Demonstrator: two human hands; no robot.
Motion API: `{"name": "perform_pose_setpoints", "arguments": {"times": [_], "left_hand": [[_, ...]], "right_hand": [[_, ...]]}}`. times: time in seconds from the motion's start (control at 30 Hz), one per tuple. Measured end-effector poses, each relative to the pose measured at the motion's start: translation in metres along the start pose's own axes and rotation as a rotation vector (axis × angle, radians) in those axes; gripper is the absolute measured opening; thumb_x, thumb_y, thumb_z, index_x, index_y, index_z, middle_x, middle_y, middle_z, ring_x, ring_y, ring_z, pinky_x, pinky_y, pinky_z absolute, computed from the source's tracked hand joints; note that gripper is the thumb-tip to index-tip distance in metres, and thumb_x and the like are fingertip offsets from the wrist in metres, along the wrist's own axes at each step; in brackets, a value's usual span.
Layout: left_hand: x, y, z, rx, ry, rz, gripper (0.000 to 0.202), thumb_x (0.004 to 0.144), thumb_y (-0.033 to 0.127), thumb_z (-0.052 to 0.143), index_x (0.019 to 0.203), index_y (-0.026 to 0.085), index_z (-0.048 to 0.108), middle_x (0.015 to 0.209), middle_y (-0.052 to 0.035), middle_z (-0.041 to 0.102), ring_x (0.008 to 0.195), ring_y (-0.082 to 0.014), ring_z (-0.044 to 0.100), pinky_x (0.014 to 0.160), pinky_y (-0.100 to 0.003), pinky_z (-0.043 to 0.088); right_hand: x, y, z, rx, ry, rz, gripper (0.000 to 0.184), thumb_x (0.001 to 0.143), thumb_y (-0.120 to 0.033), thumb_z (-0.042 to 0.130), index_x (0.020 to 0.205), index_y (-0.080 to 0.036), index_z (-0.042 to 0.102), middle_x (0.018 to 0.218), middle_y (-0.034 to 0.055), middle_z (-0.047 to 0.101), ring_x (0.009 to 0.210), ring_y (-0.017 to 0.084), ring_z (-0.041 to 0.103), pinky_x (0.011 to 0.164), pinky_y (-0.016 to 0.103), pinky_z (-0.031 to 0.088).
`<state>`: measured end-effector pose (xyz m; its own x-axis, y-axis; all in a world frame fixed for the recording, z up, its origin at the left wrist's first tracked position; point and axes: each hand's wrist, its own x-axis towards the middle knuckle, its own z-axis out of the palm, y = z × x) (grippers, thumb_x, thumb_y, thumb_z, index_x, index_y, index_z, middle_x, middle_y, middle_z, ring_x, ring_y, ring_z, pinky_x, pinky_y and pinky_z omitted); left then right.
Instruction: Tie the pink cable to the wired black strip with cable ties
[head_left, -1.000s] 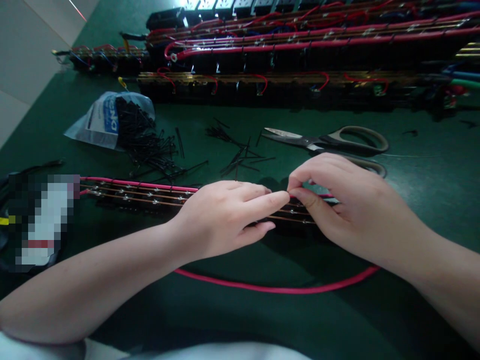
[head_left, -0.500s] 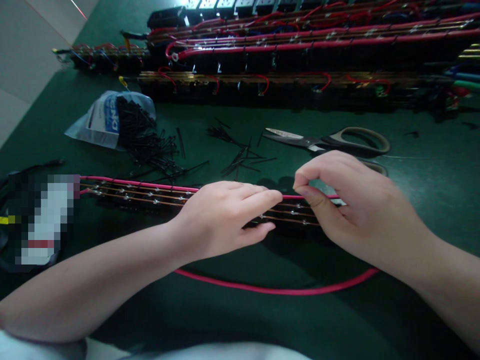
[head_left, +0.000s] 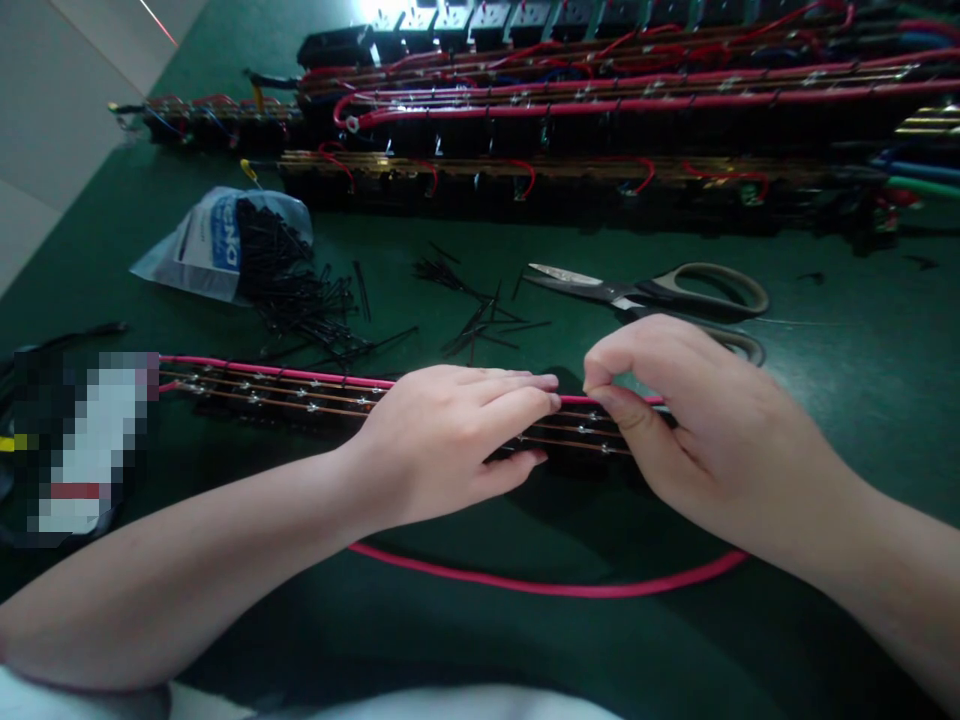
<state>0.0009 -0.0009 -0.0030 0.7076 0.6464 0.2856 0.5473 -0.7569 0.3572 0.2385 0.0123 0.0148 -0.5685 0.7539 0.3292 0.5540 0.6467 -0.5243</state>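
Observation:
A long black socket strip [head_left: 285, 400] with copper rails and a red wire [head_left: 300, 375] along its top lies across the green table in front of me. My left hand [head_left: 450, 440] rests on the strip's middle, fingers extended flat over the rails and thumb under the near edge. My right hand [head_left: 675, 420] is just to its right, thumb and forefinger pinched together at the red wire; what they pinch is too small to name. The red wire loops back on the table [head_left: 555, 585] below my wrists.
Scissors [head_left: 660, 290] lie behind my right hand. Loose black cable ties [head_left: 465, 310] are scattered mid-table, beside a plastic bag [head_left: 202, 240] spilling more. Several wired socket strips [head_left: 600, 120] are stacked along the far edge. A blurred-out object [head_left: 82, 440] sits at the left.
My two hands have drawn slightly apart: the right hand's pinch shifted a little right along the red wire, and the left fingers flattened onto the strip.

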Motion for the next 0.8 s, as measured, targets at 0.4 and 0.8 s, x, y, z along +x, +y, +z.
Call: {"name": "perform_pose_setpoints", "arguments": {"times": [0.4,0.8], "left_hand": [[0.0017,-0.0009,-0.0021,0.09,-0.04,0.08,0.013,0.105,0.025,0.061,0.115,0.019,0.066,0.133,-0.0067,0.078,0.11,-0.0224,0.079,0.087,-0.033,0.062],[0.0018,-0.0014,-0.001,0.109,-0.005,0.089,0.021,0.104,0.025,0.063,0.123,0.017,0.067,0.133,-0.0052,0.078,0.114,-0.0239,0.079,0.092,-0.035,0.063]], "right_hand": [[0.0048,0.0009,0.0008,0.199,-0.041,0.179,0.014,0.102,-0.026,0.051,0.093,-0.025,0.062,0.084,0.0036,0.07,0.073,0.021,0.065,0.064,0.035,0.051],[0.0025,0.0026,0.0045,0.092,-0.017,-0.028,0.017,0.1,-0.015,0.054,0.097,-0.025,0.067,0.097,0.0057,0.075,0.087,0.023,0.073,0.073,0.035,0.059]]}}
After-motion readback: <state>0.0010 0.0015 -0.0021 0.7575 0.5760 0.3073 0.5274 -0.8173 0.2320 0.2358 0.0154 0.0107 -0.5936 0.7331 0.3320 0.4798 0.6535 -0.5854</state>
